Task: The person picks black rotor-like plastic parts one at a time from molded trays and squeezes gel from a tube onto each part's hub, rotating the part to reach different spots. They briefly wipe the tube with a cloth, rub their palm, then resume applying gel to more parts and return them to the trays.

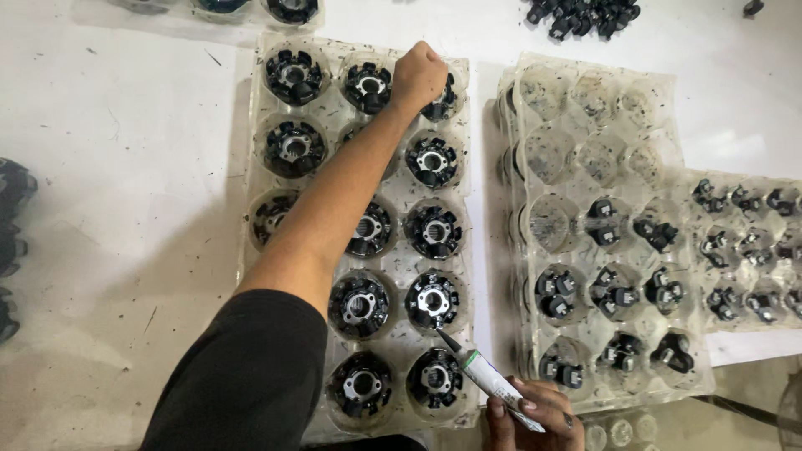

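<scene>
A clear plastic tray [251, 175] holds several black ring-shaped parts with metal centres, one per pocket. My left hand [418, 77] reaches across it to the far right pocket and is closed over the part [441, 106] there; my forearm hides some pockets. My right hand [535, 416], at the bottom edge, grips a white tube with a green band [487, 377]. The tube's dark nozzle points up-left at the part [432, 301] in the fourth row, right column.
A second clear tray [514, 167] to the right holds small black clips in its lower pockets. A third tray [756, 250] with more clips lies further right. Loose black clips [581, 15] are piled at the top. Dark parts [10, 225] sit at the left edge.
</scene>
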Demonstrator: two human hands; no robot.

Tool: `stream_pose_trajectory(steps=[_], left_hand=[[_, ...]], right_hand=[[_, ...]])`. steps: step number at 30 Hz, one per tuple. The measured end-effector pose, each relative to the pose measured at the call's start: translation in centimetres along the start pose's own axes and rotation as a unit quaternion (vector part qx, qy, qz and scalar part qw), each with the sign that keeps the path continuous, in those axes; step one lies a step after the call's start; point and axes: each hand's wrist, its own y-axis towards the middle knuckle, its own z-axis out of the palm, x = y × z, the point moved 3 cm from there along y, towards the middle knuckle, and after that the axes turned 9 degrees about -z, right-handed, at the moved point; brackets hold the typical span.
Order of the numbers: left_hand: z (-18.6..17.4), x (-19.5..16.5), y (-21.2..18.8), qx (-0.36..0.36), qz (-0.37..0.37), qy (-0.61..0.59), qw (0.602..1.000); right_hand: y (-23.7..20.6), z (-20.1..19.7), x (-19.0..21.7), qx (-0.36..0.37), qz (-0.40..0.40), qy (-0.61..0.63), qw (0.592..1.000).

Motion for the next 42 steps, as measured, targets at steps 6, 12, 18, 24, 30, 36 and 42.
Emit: stream_pose_trajectory(steps=[6, 12, 18, 24, 30, 36, 42], left_hand=[[-2.3, -2.0, -3.0, 0.029, 0.126, 0.243, 0.961], [-17.0, 2.6, -11.9, -0.096, 0.1, 0.116, 0.983], [-27.3, 7.9, -20.9, -0.154, -0.153, 0.232, 0.948], [-24.5, 8.0, -21.8, -0.068, -0.271, 0.174, 0.944], [-24.6, 7.0, -22.0, -0.097, -0.259, 0.177, 0.945], [-24.1, 6.5, -22.5, -0.142, -0.253, 0.199, 0.936], [-23.6, 6.0, -23.4, -0.139, -0.273, 0.212, 0.928]], right_hand=[[4.3, -3.6, -0.2, -0.017, 0.009, 0.016, 1.0], [10.1, -6.0, 2.2, -0.003, 0.11, 0.076, 0.991], [14.5, -6.6, 3.5, 0.01, 0.071, 0.111, 0.991], [15.1, -5.4, 3.7, 0.027, 0.113, 0.182, 0.977], [15.2, -4.8, 3.9, 0.024, 0.1, 0.157, 0.982], [15.8, -5.4, 5.2, -0.002, 0.133, 0.144, 0.981], [17.1, -8.4, 5.4, -0.019, 0.117, 0.12, 0.986]])
